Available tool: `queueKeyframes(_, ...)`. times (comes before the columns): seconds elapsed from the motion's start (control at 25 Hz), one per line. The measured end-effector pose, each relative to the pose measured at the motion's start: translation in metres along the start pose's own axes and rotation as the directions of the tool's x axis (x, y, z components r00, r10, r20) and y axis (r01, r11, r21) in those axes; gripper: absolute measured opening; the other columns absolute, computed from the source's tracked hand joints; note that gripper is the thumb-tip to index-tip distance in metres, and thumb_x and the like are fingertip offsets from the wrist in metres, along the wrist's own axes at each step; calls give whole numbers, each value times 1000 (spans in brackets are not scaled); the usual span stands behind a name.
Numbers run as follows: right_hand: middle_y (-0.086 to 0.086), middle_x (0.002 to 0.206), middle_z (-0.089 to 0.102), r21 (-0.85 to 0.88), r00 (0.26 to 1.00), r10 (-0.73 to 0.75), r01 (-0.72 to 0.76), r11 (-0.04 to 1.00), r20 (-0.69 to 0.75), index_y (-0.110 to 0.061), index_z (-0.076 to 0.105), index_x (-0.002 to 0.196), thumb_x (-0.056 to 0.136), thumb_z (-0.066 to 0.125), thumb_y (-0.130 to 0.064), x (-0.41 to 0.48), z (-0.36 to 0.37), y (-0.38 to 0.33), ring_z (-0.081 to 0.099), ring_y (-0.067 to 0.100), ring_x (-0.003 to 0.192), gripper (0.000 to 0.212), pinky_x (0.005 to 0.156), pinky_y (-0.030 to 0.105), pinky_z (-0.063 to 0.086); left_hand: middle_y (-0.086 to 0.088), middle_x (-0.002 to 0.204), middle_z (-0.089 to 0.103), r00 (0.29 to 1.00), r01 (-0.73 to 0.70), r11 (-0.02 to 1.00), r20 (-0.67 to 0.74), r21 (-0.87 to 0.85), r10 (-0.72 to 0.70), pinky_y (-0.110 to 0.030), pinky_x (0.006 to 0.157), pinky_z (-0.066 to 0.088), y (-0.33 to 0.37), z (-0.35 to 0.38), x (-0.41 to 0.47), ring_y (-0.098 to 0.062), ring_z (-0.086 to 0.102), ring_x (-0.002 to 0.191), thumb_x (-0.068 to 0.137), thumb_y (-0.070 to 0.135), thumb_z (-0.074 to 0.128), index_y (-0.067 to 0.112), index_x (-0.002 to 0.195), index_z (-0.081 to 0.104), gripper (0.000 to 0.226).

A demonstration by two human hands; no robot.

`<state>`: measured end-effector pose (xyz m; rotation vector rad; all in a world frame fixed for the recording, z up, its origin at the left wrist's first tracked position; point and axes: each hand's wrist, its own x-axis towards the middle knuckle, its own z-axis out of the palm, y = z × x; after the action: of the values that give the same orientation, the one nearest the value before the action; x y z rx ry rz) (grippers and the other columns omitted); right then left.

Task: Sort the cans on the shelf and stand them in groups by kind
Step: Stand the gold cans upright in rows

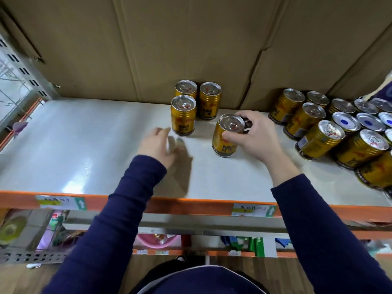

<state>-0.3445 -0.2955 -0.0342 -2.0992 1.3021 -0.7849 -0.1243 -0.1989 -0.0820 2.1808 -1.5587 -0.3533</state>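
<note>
Smooth pale shelf (84,145); ribbed cylindrical gold can (226,143) in right hand (252,134)

Cardboard wall (148,39); seemingly wooden floor (244,263).

This looks like a shop or its stockroom. A metal shelf (84,145) with an orange front beam (191,203) carries paper labels (61,202) with green arrows and many identical gold cans (320,136). Cardboard (148,49) lines the back, and packaged goods (257,246) fill the lower level.
</note>
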Motion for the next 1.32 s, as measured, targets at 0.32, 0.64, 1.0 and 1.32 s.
queueKeyframes(0.32, -2, 85, 68, -26, 997, -54, 53, 998, -46, -13, 69, 90, 69, 79, -26, 47, 40, -28, 57, 12, 77, 27, 65, 17, 45, -1, 133, 50, 992, -122, 985, -13, 123, 125, -33, 104, 27, -17, 11, -32, -22, 40, 125, 88, 47, 54, 17, 125, 55, 48)
queueKeyframes(0.64, 9, 125, 59, -37, 998, 31, -29, 999, 46, -11, 55, 133, 84, 72, -37, 27, 41, 3, 57, 21, 110, 57, 95, 42, 49, -2, 134, 50, 991, -134, 972, 6, 193, 136, -39, 103, 30, -13, 13, -29, -26, 40, 125, 88, 36, 53, 17, 126, 55, 43)
queueKeyframes(1.0, -4, 93, 68, -15, 948, 171, -182, 983, -267, -14, 71, 105, 87, 66, -15, -69, -55, 80, 65, 11, 83, 18, 79, 35, 56, -1, 110, 65, 906, -415, 894, 16, -169, 423, -28, 83, 45, 103, 47, -18, -18, 59, 98, 88, 29, 61, 15, 114, 64, 30)
queueKeyframes(1.32, 13, 106, 66, -376, 883, 16, -216, 901, -469, -5, 68, 109, 82, 69, -16, -88, -180, 139, 59, 31, 104, 30, 95, 38, 42, -6, 123, 57, 846, -518, 823, 2, -235, 533, -30, 87, 45, 245, 95, 16, -20, 57, 105, 87, 42, 60, 14, 130, 51, 52)
